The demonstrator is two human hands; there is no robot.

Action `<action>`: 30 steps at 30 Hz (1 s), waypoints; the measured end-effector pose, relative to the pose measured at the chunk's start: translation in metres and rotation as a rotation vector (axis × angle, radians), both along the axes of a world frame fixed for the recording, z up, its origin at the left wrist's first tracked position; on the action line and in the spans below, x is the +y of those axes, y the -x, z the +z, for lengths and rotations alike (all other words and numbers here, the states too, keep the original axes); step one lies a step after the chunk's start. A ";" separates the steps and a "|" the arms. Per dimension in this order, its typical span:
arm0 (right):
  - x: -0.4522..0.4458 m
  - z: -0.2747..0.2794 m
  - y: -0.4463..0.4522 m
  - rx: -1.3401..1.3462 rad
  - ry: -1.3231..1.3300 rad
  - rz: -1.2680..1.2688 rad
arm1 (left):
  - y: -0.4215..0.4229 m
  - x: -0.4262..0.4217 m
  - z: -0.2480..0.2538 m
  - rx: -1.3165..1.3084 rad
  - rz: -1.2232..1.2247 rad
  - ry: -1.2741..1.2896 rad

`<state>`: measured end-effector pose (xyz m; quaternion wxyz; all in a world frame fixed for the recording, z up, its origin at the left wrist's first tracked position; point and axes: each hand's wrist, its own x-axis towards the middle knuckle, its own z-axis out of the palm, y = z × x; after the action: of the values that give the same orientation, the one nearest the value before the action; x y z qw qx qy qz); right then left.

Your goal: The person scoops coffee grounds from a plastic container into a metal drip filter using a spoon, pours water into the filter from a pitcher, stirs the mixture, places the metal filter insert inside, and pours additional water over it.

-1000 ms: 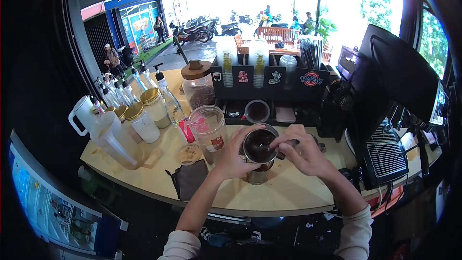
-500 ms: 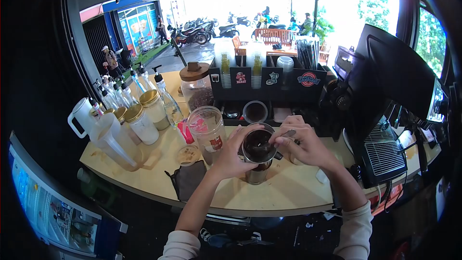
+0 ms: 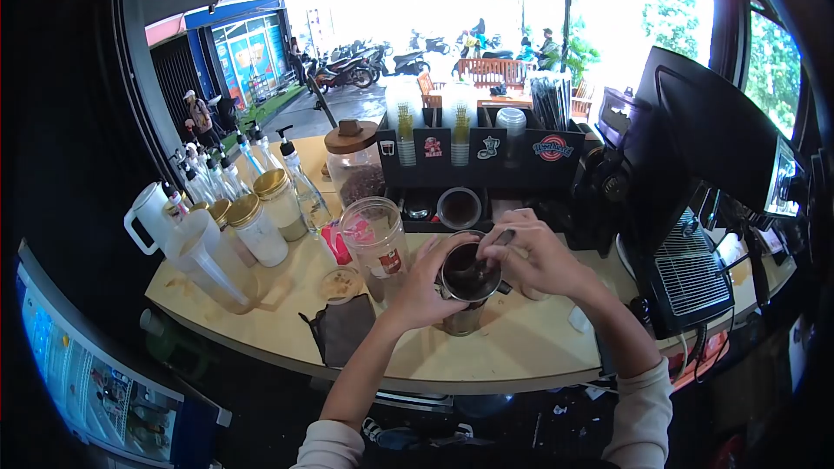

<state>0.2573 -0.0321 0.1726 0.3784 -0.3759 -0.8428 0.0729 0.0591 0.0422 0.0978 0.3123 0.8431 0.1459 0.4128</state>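
My left hand (image 3: 423,291) is wrapped around a round cup (image 3: 448,285) with dark contents. The cup is tipped so that its mouth faces me, and a short dark handle sticks out at its right. Just under it a metal cup (image 3: 465,321) stands on the counter; whether the two touch I cannot tell. Pinched in my right hand (image 3: 534,254) is a spoon (image 3: 506,237), its lower end down inside the round cup. Left of my hands a clear wide jar (image 3: 373,239) stands open. Near my left forearm lies a dark folded cloth (image 3: 343,327).
On the counter (image 3: 512,352) at left are pitchers (image 3: 211,260), gold-lidded jars (image 3: 261,234) and pump bottles (image 3: 300,175). A wooden-lidded jar (image 3: 359,169) and a black organizer (image 3: 482,156) with stacked cups stand behind. A black machine with a wire grate (image 3: 692,274) is at right.
The round cup has moved slightly down and right with my left hand, and its mouth looks tipped differently. The spoon's handle has shifted while my right hand keeps hold of it.
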 end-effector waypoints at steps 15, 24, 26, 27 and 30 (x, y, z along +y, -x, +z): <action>-0.009 -0.012 0.012 0.038 -0.106 -0.118 | -0.009 -0.009 -0.016 -0.239 0.183 0.033; -0.014 -0.022 0.019 0.151 -0.117 -0.153 | -0.014 -0.019 -0.012 -0.246 0.330 -0.094; -0.012 -0.028 0.019 0.090 -0.230 -0.140 | -0.014 -0.020 -0.013 -0.234 0.346 -0.117; -0.012 -0.028 0.019 0.090 -0.232 -0.142 | -0.014 -0.021 -0.013 -0.222 0.361 -0.137; -0.011 -0.028 0.021 0.197 -0.176 -0.190 | -0.015 -0.023 -0.014 -0.213 0.405 -0.147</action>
<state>0.2360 -0.0431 0.1449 0.4957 -0.4103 -0.7654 -0.0009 0.0742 0.0190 0.0839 0.1746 0.7687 0.2480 0.5632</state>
